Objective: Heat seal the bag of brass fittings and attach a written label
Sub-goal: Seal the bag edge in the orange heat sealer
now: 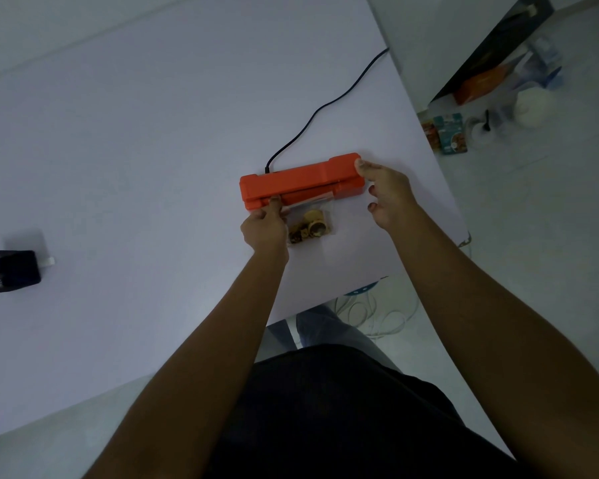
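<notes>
An orange heat sealer (301, 179) lies across the white table (135, 150), its black cord (329, 105) running off to the far right. A small clear bag of brass fittings (310, 227) lies just in front of it, the bag's top edge tucked into the sealer's slot. My left hand (265, 228) pinches the bag's left upper edge at the slot. My right hand (386, 191) rests on the sealer's right end, thumb on top of the lid, the other fingers curled beside it.
A black mesh holder (7, 271) stands at the table's left edge. The table's right edge runs diagonally close to the sealer. Beyond it, boxes, a white jar and cables lie on the floor (533, 202). My legs show below the near edge.
</notes>
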